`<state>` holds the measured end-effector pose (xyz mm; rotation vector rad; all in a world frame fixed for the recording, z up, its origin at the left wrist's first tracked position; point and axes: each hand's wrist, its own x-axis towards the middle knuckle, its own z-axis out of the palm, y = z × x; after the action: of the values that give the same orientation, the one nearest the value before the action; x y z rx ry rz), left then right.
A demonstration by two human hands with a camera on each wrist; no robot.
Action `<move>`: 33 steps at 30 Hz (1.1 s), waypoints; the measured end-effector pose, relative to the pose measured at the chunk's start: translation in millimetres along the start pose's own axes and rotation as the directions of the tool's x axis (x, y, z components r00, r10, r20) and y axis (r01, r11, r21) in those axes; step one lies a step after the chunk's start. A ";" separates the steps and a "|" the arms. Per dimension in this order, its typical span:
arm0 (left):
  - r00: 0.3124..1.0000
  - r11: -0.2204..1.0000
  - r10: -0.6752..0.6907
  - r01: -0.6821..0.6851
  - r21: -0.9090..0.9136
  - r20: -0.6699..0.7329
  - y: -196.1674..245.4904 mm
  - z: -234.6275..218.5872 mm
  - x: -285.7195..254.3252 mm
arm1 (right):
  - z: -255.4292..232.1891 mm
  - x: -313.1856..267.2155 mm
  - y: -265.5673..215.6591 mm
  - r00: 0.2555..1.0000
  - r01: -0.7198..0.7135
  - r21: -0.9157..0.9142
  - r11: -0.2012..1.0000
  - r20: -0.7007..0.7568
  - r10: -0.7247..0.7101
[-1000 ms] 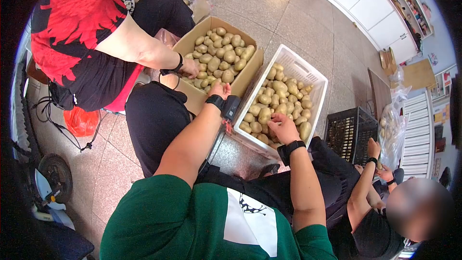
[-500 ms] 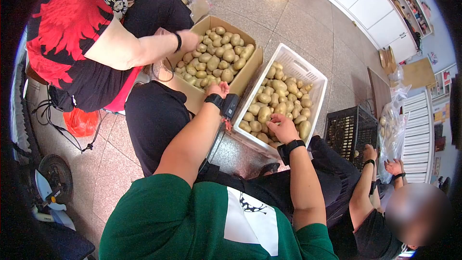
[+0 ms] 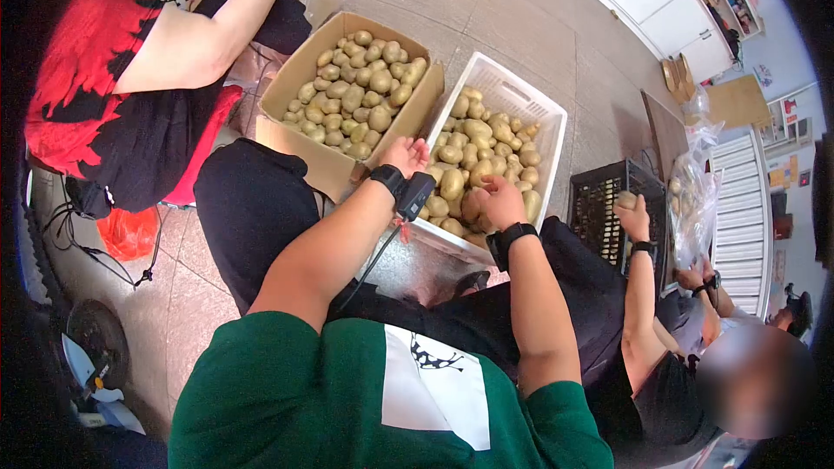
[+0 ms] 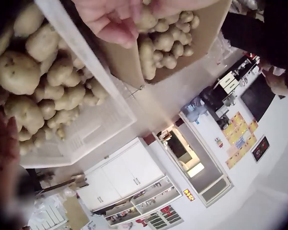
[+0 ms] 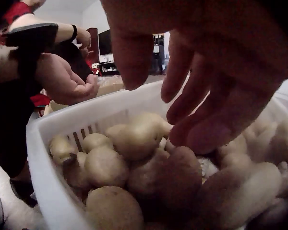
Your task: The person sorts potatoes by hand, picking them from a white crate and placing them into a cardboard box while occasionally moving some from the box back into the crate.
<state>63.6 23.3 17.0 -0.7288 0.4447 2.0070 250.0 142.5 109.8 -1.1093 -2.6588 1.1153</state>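
Note:
My right hand [image 3: 501, 202] hangs over the near end of a white plastic crate [image 3: 521, 97] filled with potatoes [image 3: 476, 130]. In the right wrist view its fingers [image 5: 182, 96] point loosely downward, close above a shaded potato [image 5: 180, 177], and grip nothing. My left hand [image 3: 406, 156] hovers palm up between the crate and a cardboard box [image 3: 300, 152], its fingers loosely curled around nothing. Potatoes [image 3: 352, 97] also fill that box. The left wrist view shows the same left hand [image 4: 113, 21] near the box edge.
At the left, another person's arm [image 3: 217, 43] reaches away past the box. To the right, a person's hand [image 3: 637, 221] holds a potato [image 3: 626, 200] by a black crate [image 3: 595, 208]. A clear bag of potatoes [image 3: 686, 208] stands beyond. White cabinets [image 3: 647, 0] line the back.
The head view has shifted, moving the boxes leftward. My right hand has lifted slightly off the potatoes. The left person's hand has left the cardboard box; the right person now raises a potato.

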 end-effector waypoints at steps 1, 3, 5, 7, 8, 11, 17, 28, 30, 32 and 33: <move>0.999 0.998 -0.024 0.022 0.062 0.038 -6.4 -2.2 -0.9 | -2.7 1.2 0.3 1.000 -0.011 -0.008 1.000 -0.029 0.011; 0.998 0.996 -0.041 0.038 0.086 0.036 -17.3 5.5 -7.5 | -4.4 4.3 6.0 0.996 -0.022 -0.010 1.000 -0.090 0.021; 0.998 0.991 -0.057 0.053 0.124 0.029 -21.2 10.9 -15.8 | -5.5 7.3 10.6 0.995 -0.026 -0.017 1.000 -0.100 0.025; 0.997 0.985 -0.070 0.066 0.162 0.021 -26.1 12.3 -19.6 | -6.8 7.7 13.1 0.994 -0.029 -0.023 0.999 -0.109 0.026; 0.995 0.980 -0.099 0.092 0.178 0.030 -28.8 11.3 -19.0 | -7.8 6.3 9.9 0.993 -0.036 -0.058 0.998 -0.112 0.030; 0.989 0.966 -0.143 0.134 0.223 0.026 -37.7 9.1 -21.4 | -11.4 -0.3 -1.6 0.997 -0.055 -0.167 0.984 -0.062 0.045; 0.987 0.934 -0.156 0.161 0.318 -0.040 -44.2 7.8 -25.7 | 0.0 -1.8 8.9 0.987 -0.100 -0.378 0.920 0.082 0.141; 0.987 0.931 -0.146 0.158 0.329 -0.061 -43.5 11.0 -31.6 | 8.4 -5.4 9.6 0.963 -0.100 -0.579 0.809 0.148 0.225; 0.987 0.930 -0.149 0.160 0.332 -0.060 -43.7 10.2 -29.9 | 11.3 -2.4 20.3 0.963 0.032 -0.694 0.719 0.215 0.164; 0.987 0.928 -0.149 0.161 0.335 -0.059 -44.7 8.2 -27.0 | 14.7 -2.5 29.0 0.972 -0.006 -0.701 0.713 0.162 0.167; 0.987 0.928 -0.154 0.162 0.337 -0.051 -45.1 6.8 -24.9 | 16.8 -2.4 31.5 0.979 -0.041 -0.704 0.709 0.112 0.169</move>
<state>110.2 33.9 37.4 -0.5524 0.7045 1.7134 265.6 146.1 77.8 -1.3026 -3.3033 0.1423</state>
